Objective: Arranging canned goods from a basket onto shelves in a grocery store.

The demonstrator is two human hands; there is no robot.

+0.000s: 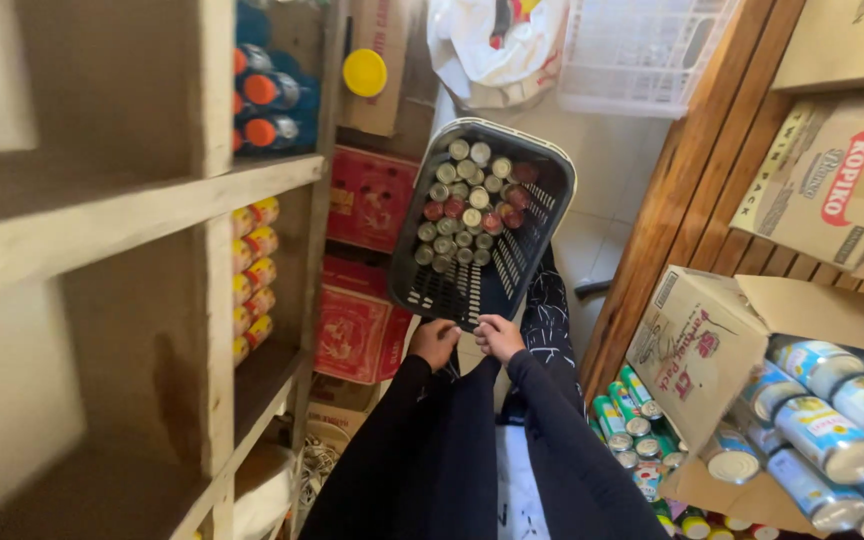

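Basket (482,290) in front of me, dark plastic with slotted walls, and I've got both hands on its near rim: my left hand (435,342) curled tight on the edge, my right hand (498,337) clamped right beside it, the two almost touching. The basket sits low on the pale tiled floor (602,180) in the narrow aisle, tilted so I look straight into it, and small cans (470,215) are packed upright at its far end, silver tops with a few red ones among them. Wooden shelves (202,200) rise on my left, with stacked yellow-and-red tins (254,270) in one bay and blue bottles with orange caps (270,100) in the bay above. Red cartons (367,200) are piled against the shelf foot just beyond my left hand. On my right, an open cardboard box (697,340) lies on its side, blue-labelled cans (827,430) next to it, and green cans (627,410) stand below. A white plastic crate (642,50) sits at the far end of the aisle.
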